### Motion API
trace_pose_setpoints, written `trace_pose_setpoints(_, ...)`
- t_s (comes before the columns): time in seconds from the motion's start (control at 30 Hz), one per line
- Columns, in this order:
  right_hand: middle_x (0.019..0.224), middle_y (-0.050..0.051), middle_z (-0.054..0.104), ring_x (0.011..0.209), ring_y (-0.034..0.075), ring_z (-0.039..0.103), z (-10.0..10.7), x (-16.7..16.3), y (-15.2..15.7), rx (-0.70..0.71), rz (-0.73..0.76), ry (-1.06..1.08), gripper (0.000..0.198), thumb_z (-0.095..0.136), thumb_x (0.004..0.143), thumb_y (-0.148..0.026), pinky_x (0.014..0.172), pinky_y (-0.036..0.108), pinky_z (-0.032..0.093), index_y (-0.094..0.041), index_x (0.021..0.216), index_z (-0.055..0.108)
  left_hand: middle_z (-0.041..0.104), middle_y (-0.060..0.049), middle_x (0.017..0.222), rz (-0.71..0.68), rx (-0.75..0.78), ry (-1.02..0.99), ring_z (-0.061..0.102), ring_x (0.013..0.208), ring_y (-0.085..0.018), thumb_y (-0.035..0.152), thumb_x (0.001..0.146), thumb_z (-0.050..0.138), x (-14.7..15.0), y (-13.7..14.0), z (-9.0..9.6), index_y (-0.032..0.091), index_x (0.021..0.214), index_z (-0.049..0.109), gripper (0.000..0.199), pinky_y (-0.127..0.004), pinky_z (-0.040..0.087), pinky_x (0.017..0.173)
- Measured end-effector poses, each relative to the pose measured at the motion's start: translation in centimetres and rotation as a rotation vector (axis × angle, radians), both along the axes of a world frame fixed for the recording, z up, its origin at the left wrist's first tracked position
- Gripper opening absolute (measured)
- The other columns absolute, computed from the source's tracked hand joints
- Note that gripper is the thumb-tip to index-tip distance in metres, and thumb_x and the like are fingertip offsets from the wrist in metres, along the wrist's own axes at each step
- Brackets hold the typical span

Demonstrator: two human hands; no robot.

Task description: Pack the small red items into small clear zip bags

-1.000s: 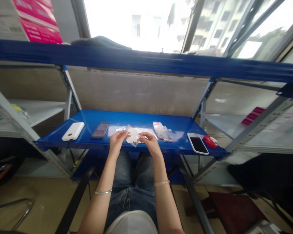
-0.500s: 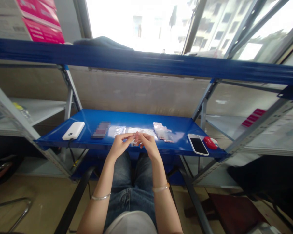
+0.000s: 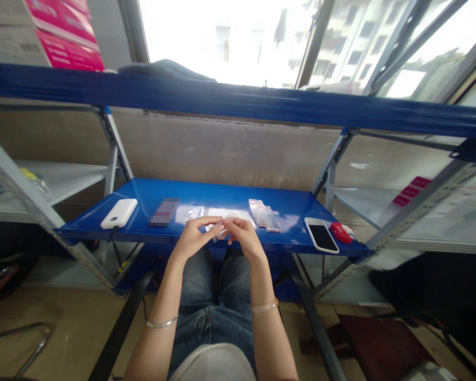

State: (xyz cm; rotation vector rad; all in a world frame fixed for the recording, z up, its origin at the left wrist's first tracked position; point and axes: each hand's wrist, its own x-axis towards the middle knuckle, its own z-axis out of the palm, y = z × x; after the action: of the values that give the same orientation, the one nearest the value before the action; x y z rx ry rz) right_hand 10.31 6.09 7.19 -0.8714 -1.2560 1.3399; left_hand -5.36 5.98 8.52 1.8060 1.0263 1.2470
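My left hand [image 3: 195,237] and my right hand [image 3: 241,234] meet above the front edge of the blue shelf [image 3: 230,186], fingertips touching. Between them is a small clear plastic bag [image 3: 213,228], pinched by the fingers of both hands and partly covered by them; its contents cannot be made out. Just beyond my fingers, a shiny clear packet [image 3: 194,212] and a white sheet [image 3: 226,211] lie on the shelf. Right of my right hand lie several small clear bags [image 3: 264,214] with reddish bits in them.
On the left are a white power bank [image 3: 119,213] with a black cable and a blurred-out dark rectangle [image 3: 164,212]. A white-framed phone [image 3: 321,235] and a red-and-white object [image 3: 342,232] lie at the right end. Metal posts flank the shelf; a blue beam [image 3: 238,100] crosses above.
More of the small clear bag now shows between my hands, toward the left. My right hand has shifted slightly to the right; both hands stay close together.
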Motion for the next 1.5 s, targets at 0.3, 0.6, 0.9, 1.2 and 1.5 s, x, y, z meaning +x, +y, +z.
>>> trace_pose_setpoints(0.3,0.059,-0.001,0.062,0.049,0.01,0.058,0.1,0.1,-0.3,0.0,0.027,-0.02,0.032,0.069,0.069,-0.047,0.039,0.017,0.039,-0.016,0.07,0.062,0.073,-0.005,0.083,-0.082,-0.062,0.002,0.066,0.083,-0.023,0.035,0.077,0.06,-0.4,0.1,0.2,0.018,0.079,0.073,0.022,-0.032,0.051,0.079)
trace_pose_setpoints(0.6,0.062,0.001,0.063,0.052,0.012,0.061,0.3,0.2,-0.5,-0.008,0.091,-0.053,0.026,0.061,0.074,-0.042,0.039,0.016,0.039,-0.016,0.076,0.063,0.071,-0.004,0.076,-0.098,-0.17,-0.071,0.066,0.079,-0.023,0.04,0.076,0.061,-0.5,0.3,-0.1,0.018,0.075,0.069,0.024,-0.033,0.052,0.077)
trace_pose_setpoints(0.9,0.06,0.001,0.063,0.05,0.011,0.06,0.6,0.1,-0.7,-0.036,0.063,-0.079,0.023,0.056,0.075,-0.038,0.038,0.016,0.039,-0.016,0.07,0.06,0.066,-0.003,0.075,-0.134,-0.145,0.006,0.062,0.074,-0.018,0.039,0.079,0.056,-0.5,0.4,-0.5,0.018,0.077,0.062,0.022,-0.028,0.048,0.069)
trace_pose_setpoints(1.2,0.042,-0.001,0.053,0.04,0.013,0.057,-0.7,-0.9,0.1,-0.095,0.005,-0.113,0.045,0.058,0.073,-0.059,0.032,0.017,0.036,-0.018,0.057,0.049,0.057,0.0,0.067,-0.082,0.031,0.163,0.052,0.066,-0.014,0.035,0.086,0.043,0.5,0.2,-0.8,0.019,0.071,0.054,0.025,-0.023,0.041,0.062)
trace_pose_setpoints(1.5,0.056,-0.005,0.054,0.044,0.01,0.06,-0.9,-1.0,0.3,-0.052,0.014,-0.109,0.032,0.056,0.076,-0.049,0.032,0.015,0.037,-0.018,0.07,0.048,0.061,0.001,0.067,0.017,0.058,0.267,0.056,0.062,-0.015,0.036,0.088,0.043,0.4,0.4,-1.4,0.022,0.076,0.054,0.021,-0.024,0.041,0.061)
